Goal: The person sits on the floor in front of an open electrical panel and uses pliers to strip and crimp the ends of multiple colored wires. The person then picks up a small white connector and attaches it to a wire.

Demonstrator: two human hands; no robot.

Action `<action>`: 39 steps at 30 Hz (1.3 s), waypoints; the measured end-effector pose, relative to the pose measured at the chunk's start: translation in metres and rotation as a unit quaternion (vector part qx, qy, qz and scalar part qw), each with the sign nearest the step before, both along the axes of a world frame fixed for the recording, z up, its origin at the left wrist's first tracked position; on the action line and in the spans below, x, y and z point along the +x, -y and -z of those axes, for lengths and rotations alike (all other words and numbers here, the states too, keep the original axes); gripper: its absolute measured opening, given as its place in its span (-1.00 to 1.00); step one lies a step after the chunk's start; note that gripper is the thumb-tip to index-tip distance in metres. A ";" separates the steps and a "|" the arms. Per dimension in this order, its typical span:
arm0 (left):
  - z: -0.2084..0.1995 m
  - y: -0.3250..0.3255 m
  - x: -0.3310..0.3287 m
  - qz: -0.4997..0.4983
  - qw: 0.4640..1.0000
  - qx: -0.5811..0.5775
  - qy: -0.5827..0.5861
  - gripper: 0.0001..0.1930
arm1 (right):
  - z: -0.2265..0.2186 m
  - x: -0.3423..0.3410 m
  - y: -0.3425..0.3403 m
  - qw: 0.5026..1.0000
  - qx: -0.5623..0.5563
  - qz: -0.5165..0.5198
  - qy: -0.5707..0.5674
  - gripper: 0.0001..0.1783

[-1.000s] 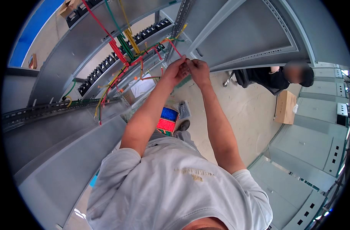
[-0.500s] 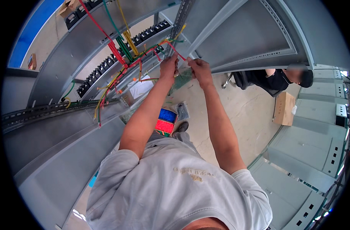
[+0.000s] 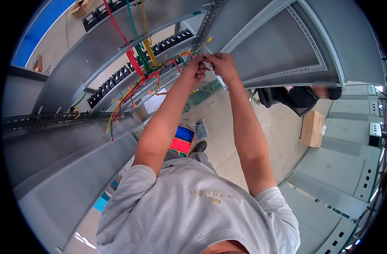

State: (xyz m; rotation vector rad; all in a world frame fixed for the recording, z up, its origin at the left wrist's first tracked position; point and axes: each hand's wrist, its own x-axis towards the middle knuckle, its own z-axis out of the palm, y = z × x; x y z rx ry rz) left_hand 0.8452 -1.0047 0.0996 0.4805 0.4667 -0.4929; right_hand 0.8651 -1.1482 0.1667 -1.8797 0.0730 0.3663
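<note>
My left hand (image 3: 194, 71) is closed beside the right end of a wiring harness, its fingers curled around a red wire. Its fingertips meet those of my right hand (image 3: 222, 65), which pinches the same wire. Only a short red piece (image 3: 208, 69) shows between the hands; the rest is hidden by the fingers. The harness of red, green and yellow wires (image 3: 150, 76) runs along the grey metal cabinet frame (image 3: 68, 63), with thicker red wires (image 3: 135, 63) rising from it.
Black terminal parts (image 3: 113, 80) line the frame rails. At right hangs a grey door panel (image 3: 282, 46). Below are a box of blue and red small parts (image 3: 181, 144) and a clear bag (image 3: 200, 128). A seated person (image 3: 293, 97) is by a cardboard box (image 3: 313, 129).
My right hand has moved up and left against my left hand, so the red wire stretched between them now mostly disappears among the fingers. The whole view has shifted slightly.
</note>
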 end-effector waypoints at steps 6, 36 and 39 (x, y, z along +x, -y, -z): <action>0.011 0.007 -0.001 0.038 0.994 -0.102 -0.020 -0.75 | 0.009 -0.025 0.011 0.994 0.084 0.036 -0.058 -0.71; -0.008 0.021 0.068 -0.048 0.989 -0.140 -0.016 -0.59 | -0.032 0.063 -0.009 0.950 -0.281 0.043 0.128 -0.28; -0.001 0.024 0.083 -0.080 0.977 -0.198 -0.009 -0.60 | -0.036 0.065 -0.036 0.935 -0.314 0.031 0.161 -0.33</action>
